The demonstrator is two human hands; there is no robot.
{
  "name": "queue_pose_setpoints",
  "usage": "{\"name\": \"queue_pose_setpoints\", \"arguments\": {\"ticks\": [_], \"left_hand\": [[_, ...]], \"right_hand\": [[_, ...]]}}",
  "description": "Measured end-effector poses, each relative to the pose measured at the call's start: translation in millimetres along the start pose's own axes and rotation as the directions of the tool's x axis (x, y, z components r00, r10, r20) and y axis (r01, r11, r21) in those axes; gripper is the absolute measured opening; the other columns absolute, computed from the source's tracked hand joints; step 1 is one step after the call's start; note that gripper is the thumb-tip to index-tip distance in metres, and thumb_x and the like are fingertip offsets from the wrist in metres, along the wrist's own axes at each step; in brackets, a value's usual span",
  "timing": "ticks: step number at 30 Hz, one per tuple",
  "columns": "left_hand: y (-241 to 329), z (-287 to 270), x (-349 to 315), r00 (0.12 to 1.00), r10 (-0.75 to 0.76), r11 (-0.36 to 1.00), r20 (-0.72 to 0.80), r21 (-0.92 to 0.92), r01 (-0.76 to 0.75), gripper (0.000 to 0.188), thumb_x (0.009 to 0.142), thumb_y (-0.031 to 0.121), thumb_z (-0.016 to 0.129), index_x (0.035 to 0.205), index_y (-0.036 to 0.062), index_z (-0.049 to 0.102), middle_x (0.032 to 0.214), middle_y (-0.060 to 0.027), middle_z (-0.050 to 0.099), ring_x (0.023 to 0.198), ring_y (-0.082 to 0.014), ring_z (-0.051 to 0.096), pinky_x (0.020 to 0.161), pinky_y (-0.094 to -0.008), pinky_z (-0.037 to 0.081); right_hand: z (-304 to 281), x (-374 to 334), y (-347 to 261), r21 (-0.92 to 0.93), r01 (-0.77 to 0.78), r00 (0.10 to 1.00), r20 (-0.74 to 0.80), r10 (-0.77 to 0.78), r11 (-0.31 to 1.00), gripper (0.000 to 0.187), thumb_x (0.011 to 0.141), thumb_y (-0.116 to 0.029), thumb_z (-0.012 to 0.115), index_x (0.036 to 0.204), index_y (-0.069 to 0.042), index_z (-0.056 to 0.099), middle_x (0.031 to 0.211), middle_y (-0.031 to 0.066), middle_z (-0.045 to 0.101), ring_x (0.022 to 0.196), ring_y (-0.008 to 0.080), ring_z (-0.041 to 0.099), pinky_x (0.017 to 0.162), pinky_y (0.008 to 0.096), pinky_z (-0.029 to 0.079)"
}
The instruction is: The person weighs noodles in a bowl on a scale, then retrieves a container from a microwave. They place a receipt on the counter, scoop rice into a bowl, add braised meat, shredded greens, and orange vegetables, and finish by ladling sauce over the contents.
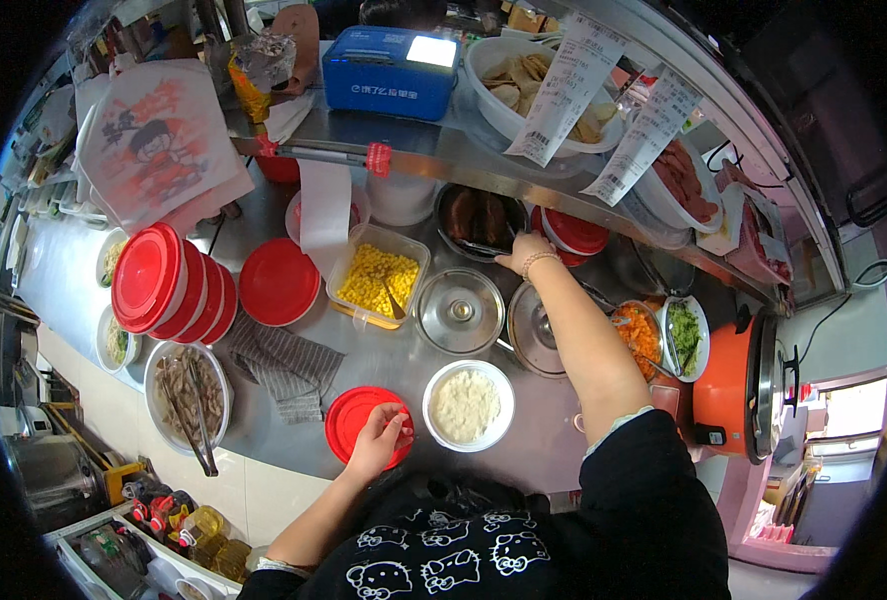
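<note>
We're reading our clock from the bowl of white rice (509,408), and towards one our right hand (527,255) is reaching to the rim of the dark pot of brown meat (444,225) at twelve! Its fingers are bunching narrow, but we're not managing to tell whether they're gripping anything. Towards nine, our left hand (382,437) is curling loosely over a flat red lid (347,420); its grip is escaping us too. Our right forearm (589,350) is blocking part of one steel lid (530,345), and another steel lid (459,335) is sitting between rice and pot. A tub of corn (420,278) is standing at eleven, a striped grey cloth (284,365) is lying before ten, shredded carrot (636,328) is showing at two, and an orange cooker (719,390) is looming at three.
</note>
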State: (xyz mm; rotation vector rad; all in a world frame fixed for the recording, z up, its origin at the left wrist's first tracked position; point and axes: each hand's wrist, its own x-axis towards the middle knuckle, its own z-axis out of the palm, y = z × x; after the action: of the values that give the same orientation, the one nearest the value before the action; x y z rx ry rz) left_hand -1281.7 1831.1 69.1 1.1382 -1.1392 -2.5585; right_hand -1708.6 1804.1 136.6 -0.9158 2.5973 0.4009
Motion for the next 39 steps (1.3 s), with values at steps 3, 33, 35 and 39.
{"name": "queue_pose_setpoints", "arguments": {"ticks": [3,33,35,39], "left_hand": [[6,-2,1,0.999,-0.037,0.999,0.002,0.004,0.037,0.026,0.100,0.015,0.049,0.123,0.0047,0.046,0.106,-0.0038,0.055,0.091,-0.0125,0.056,0.083,-0.0315,0.053],[15,-9,-7,0.999,-0.018,1.000,0.046,0.014,0.017,0.023,0.100,0.016,0.047,0.121,0.0056,0.048,0.105,-0.0005,0.059,0.089,-0.0097,0.056,0.077,-0.0270,0.051],[15,-11,-8,0.999,-0.038,0.999,0.023,0.031,0.037,0.023,0.101,0.016,0.047,0.121,0.0056,0.048,0.106,-0.0010,0.059,0.090,-0.0102,0.056,0.077,-0.0278,0.051],[13,-12,-7,0.999,-0.027,0.999,0.040,0.029,0.026,0.023,0.101,0.015,0.046,0.122,0.0061,0.047,0.107,-0.0012,0.059,0.090,-0.0106,0.056,0.079,-0.0282,0.051]], "right_hand": [[-1,5,-1,0.050,0.045,0.999,-0.005,-0.045,0.998,0.066,0.081,-0.050,0.068,0.118,0.004,0.059,0.116,0.0244,0.062,0.110,0.0365,0.059,0.093,0.0444,0.048],[18,-34,-3,0.221,0.064,0.944,-0.329,0.013,0.973,0.030,0.092,-0.020,0.056,0.105,0.007,0.058,0.095,0.0271,0.064,0.088,0.0409,0.065,0.076,0.0459,0.054],[17,-36,4,0.227,0.038,0.949,-0.312,0.035,0.973,0.028,0.093,-0.019,0.055,0.104,0.006,0.059,0.096,0.0268,0.064,0.089,0.0407,0.065,0.076,0.0458,0.054],[14,-38,14,0.208,0.008,0.943,-0.327,0.061,0.978,0.026,0.092,-0.016,0.054,0.105,0.006,0.060,0.098,0.0282,0.064,0.090,0.0404,0.065,0.077,0.0459,0.054]]}}
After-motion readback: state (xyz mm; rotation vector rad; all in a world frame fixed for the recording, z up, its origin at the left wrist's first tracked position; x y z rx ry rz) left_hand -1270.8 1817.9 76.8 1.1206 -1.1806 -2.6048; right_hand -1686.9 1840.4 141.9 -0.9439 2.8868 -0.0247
